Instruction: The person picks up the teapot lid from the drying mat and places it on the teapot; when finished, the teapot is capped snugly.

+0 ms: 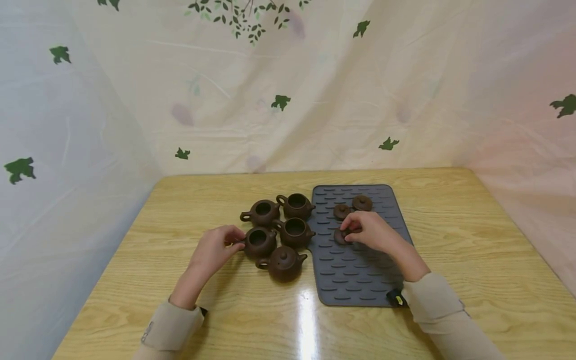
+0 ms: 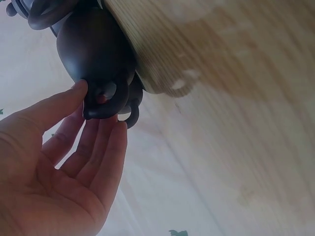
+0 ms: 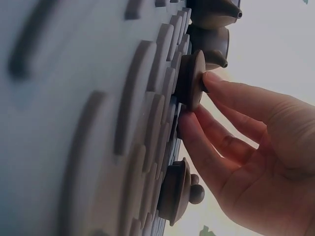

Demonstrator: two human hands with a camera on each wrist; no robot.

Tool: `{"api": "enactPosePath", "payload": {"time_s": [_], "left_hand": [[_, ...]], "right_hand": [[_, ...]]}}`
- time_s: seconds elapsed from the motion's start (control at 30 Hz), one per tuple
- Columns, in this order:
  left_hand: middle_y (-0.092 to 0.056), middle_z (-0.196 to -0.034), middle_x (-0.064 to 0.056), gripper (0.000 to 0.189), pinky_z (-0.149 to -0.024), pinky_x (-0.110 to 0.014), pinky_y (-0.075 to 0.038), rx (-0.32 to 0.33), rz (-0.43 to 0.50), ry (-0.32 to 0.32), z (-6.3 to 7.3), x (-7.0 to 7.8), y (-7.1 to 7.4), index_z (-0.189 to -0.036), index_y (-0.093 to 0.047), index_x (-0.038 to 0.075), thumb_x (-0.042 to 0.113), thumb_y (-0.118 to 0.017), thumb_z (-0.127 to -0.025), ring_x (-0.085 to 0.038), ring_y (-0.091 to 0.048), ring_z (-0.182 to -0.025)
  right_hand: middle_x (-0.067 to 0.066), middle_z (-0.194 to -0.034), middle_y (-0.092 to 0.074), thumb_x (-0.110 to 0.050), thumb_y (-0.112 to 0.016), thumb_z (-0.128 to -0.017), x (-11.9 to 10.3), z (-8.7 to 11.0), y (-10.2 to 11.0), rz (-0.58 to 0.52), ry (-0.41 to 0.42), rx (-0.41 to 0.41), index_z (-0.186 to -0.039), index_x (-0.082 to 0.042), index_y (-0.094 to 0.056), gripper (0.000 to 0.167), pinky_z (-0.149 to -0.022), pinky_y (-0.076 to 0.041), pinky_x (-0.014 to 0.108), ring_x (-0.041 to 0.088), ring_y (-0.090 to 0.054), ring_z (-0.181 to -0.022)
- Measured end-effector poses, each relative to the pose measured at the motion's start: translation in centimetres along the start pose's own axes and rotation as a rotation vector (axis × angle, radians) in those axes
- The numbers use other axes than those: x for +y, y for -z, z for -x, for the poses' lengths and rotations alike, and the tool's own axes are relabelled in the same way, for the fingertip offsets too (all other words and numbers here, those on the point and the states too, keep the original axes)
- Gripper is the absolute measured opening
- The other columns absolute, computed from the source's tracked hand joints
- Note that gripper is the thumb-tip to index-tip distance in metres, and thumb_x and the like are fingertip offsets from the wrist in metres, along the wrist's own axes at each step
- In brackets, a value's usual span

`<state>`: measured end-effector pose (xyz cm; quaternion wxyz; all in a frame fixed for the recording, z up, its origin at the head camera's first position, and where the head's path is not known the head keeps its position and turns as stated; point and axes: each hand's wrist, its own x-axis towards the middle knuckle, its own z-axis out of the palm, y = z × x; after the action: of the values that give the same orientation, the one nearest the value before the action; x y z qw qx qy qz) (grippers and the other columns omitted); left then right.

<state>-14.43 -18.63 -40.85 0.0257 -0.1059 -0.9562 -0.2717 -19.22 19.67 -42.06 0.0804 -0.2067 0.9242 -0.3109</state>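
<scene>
My left hand (image 1: 212, 254) has thumb and fingers around the handle of a dark brown teapot (image 1: 262, 254), which stands lidless on the table. In the left wrist view, the thumb presses one side of that handle (image 2: 106, 109), fingers behind it. Over the grey mat (image 1: 355, 292), my right hand (image 1: 372, 232) pinches a small brown teapot lid (image 1: 340, 237) at its knob. The right wrist view has this lid (image 3: 191, 78) close to the mat's ridges, with a fingertip below its rim. Beside the left hand's teapot stands a lidded teapot (image 1: 284, 270), spout to the right.
Three more open teapots stand close together behind: one at the left (image 1: 265, 220), one at the back (image 1: 298, 212), one by the mat (image 1: 297, 242). Two lids, a smaller (image 1: 342, 210) and a larger (image 1: 362, 202), lie on the mat's far part. A patterned curtain (image 1: 315, 135) hangs behind the table.
</scene>
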Motion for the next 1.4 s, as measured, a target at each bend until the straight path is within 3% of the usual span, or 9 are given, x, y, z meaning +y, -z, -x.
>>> {"api": "enactPosePath", "payload": {"time_s": [0.47, 1.4], "left_hand": [[-0.076, -0.095, -0.005, 0.01, -0.082, -0.041, -0.058, -0.015, -0.013, 0.033, -0.2, -0.2, 0.1, -0.096, -0.073, 0.011, 0.012, -0.077, -0.087, -0.02, -0.071, -0.088], [-0.075, -0.091, -0.005, 0.006, -0.08, -0.04, -0.058, -0.01, -0.008, 0.022, -0.2, 0.1, 0.3, -0.092, -0.073, 0.01, 0.009, -0.076, -0.087, -0.018, -0.07, -0.083]], "right_hand": [[0.006, -0.1, -0.073, -0.01, -0.075, -0.088, -0.8, -0.2, 0.0, -0.001, 0.01, 0.017, -0.099, -0.011, -0.071, 0.012, -0.075, -0.057, 0.037, 0.02, -0.07, -0.09], [0.006, -0.108, -0.072, -0.012, -0.073, -0.09, -5.7, -0.7, 0.7, -0.06, 0.09, 0.044, -0.105, -0.012, -0.071, 0.015, -0.082, -0.058, 0.039, 0.023, -0.069, -0.101]]}}
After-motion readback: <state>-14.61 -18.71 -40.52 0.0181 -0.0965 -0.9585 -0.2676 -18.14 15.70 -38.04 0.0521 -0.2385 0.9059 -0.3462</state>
